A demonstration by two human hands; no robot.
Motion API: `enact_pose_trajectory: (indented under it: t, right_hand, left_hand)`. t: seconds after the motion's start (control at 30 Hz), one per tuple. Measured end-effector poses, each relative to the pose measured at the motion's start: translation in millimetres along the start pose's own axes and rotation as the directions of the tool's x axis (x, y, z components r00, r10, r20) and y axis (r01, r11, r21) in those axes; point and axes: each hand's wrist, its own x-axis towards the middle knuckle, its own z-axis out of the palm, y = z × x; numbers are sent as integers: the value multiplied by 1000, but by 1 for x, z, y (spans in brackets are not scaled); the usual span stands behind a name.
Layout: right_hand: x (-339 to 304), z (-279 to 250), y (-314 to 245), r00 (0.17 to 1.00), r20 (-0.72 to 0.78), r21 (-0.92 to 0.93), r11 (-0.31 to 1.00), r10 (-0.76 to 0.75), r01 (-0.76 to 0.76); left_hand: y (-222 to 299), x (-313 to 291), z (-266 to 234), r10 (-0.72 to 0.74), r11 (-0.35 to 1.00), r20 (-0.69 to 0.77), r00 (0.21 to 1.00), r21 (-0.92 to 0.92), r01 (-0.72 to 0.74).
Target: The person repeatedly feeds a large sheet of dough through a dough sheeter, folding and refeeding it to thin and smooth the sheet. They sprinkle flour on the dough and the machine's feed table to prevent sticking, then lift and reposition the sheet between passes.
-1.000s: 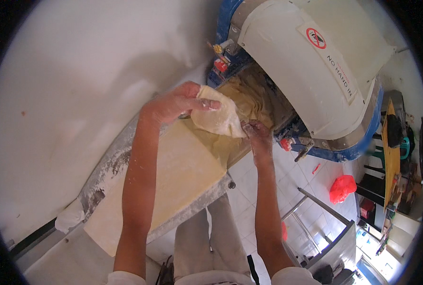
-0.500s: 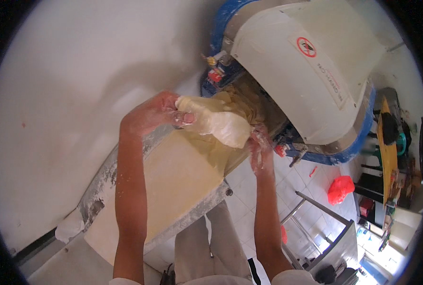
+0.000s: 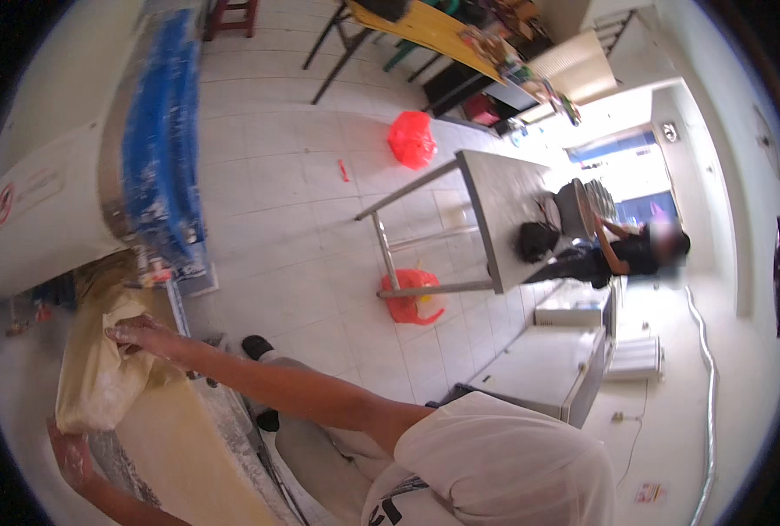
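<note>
Dough [image 3: 101,396]: spans between our hands
Right hand [image 3: 138,334]: we pinch its edge
Left hand [image 3: 70,454]: beneath; grip we cannot tell

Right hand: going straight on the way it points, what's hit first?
The dough sheet at the fingertips of the right hand. Beyond it, probably the white wall, though depth is unclear.

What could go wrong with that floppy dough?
The dough might tear or slip: the right hand pinches one end, and the left hand is at the other.

The right hand is near the machine, so fingers could get hurt if it is running; I can't tell whether it is.

Both hands sit at the view's left edge, so a fold might be missed.
</note>
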Motion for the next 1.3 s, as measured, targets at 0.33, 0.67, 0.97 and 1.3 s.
enact_pose_trajectory:
  t: [0.33, 0.67, 0.97, 1.3]
  right_hand:
    - [-90, -15, -1, 945, 130, -64, 953, 302, -295]
    - [-119, 54, -140, 968, 249, -870, 444, 19, 215]
    - [-119, 170, -284, 939, 343, -506, 845, 16, 171]
    - [-114, 209, -362, 964, 266, -511, 847, -7, 147]
  left_hand:
    - [-29, 4, -7, 78, 997, -267, 960, 27, -74]
    - [49, -24, 65, 45, 985, -319, 947, 173, 12]
    - [246, 17, 196, 395, 900, 112, 912, -248, -360]
    - [372, 16, 285, 331, 943, 170, 928, -105, -317]
